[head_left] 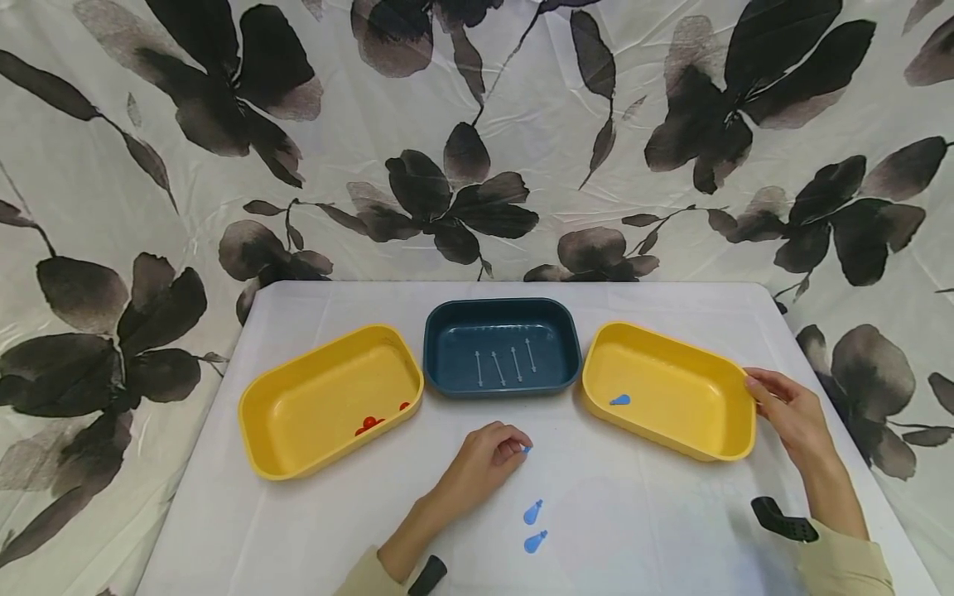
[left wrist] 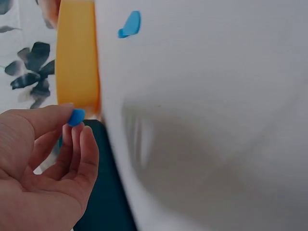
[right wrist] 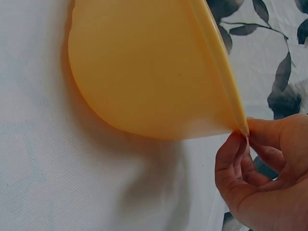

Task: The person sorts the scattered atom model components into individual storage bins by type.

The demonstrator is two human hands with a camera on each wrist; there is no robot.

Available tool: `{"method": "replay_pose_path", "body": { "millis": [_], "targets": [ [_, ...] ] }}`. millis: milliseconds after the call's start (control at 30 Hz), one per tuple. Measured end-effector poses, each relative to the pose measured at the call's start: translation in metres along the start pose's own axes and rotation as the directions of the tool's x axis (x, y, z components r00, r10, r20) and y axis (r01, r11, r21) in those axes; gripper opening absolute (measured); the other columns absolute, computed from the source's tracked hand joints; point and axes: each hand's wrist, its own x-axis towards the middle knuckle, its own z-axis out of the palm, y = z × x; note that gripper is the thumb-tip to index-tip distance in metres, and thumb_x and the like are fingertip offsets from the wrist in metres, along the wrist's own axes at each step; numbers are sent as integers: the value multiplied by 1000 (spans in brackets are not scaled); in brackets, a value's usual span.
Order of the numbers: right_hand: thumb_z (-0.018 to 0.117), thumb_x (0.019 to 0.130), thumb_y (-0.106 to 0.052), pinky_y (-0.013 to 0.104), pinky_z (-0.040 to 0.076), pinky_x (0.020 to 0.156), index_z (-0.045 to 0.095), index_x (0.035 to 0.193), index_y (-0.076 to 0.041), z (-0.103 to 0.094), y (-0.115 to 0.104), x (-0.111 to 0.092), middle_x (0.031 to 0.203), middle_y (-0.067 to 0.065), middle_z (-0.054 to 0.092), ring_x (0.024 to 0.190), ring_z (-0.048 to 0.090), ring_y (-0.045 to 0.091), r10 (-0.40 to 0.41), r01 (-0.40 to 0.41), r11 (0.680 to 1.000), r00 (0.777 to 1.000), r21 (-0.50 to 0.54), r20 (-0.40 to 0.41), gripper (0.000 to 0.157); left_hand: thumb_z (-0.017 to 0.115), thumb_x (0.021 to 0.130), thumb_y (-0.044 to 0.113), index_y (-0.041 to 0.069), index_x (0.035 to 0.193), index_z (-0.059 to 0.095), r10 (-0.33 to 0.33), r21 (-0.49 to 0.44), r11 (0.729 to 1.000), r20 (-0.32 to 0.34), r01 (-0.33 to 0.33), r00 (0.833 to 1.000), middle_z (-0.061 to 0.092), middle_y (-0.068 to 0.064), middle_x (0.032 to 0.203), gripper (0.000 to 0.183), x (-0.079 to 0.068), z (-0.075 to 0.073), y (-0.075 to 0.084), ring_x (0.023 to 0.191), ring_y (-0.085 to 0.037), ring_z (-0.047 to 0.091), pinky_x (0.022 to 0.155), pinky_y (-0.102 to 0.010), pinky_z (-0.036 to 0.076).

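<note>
Between thumb and fingertips, my left hand (head_left: 484, 465) pinches a small blue drop-shaped piece (left wrist: 76, 117), mostly covered by the fingers in the head view. The hand is above the table, in front of the dark teal tray. My right hand (head_left: 796, 418) grips the rim at the right end of the right yellow tray (head_left: 715, 443), thumb on one side and fingers on the other. One blue drop-shaped piece (head_left: 620, 400) lies inside that tray. On the cloth near my left hand lie two more blue pieces, an upper one (head_left: 532, 512) and a lower one (head_left: 535, 542).
The dark teal tray (head_left: 503, 389) stands at the middle back, holding several thin grey double-ended sticks (head_left: 514, 364). To the left, another yellow tray (head_left: 298, 463) contains several red round pieces (head_left: 369, 423). A white cloth (head_left: 633, 513) covers the table; floral fabric (head_left: 462, 199) hangs behind.
</note>
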Motion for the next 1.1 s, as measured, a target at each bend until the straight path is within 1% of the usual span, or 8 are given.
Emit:
{"method": "replay_pose_path", "body": {
  "millis": [167,300,500,600,767,933,1100],
  "targets": [
    [54,105,-44,6,50,79,46,150,1,1,0,1,129,-1,54,97,54,2,5,-5,1000,1000,1,1,64,74,93,2,9,104,74,-7,-14,1000,-13,7,1000,60,6,87,13,10,-1,6,82,-9,55,73,-21,52],
    [53,105,-45,6,50,78,45,150,1,2,0,1,131,1,54,97,54,2,11,-11,1000,1000,-3,4,65,75,93,3,8,106,74,-17,-30,999,-15,17,1000,62,5,88,14,18,-1,12,82,-9,56,74,-20,53],
    [54,105,-45,6,50,78,45,150,2,2,-1,1,130,0,54,97,54,3,13,-13,1000,1000,-6,3,65,76,93,5,7,109,74,-25,-52,998,-11,24,1000,66,3,92,16,29,0,21,84,-9,57,75,-19,54],
    [54,105,-45,6,50,78,45,150,2,2,-1,1,131,1,54,97,54,2,12,-12,1000,1000,-8,2,65,75,94,6,7,109,74,-17,-65,998,-13,16,1000,66,2,92,15,36,0,25,84,-10,58,75,-19,54],
    [53,106,-43,7,51,77,45,150,3,1,-1,1,133,5,53,97,53,2,8,-8,1000,1000,-7,5,64,75,94,6,5,108,74,3,-93,996,-18,-4,1000,67,0,92,14,48,0,34,83,-10,60,75,-19,54],
    [53,107,-41,7,51,75,44,149,4,1,0,1,131,5,53,96,52,1,0,0,1000,1000,-4,13,63,75,94,7,4,106,74,26,-102,994,-28,-29,999,68,-1,91,13,61,0,41,81,-9,60,74,-20,54],
    [53,107,-42,7,51,75,45,149,4,0,1,2,131,5,54,96,52,1,-5,5,1000,1000,-2,15,63,74,95,6,4,107,74,21,-111,994,-21,-23,1000,67,-1,91,13,71,1,48,80,-8,59,73,-18,53]
  ]
}}
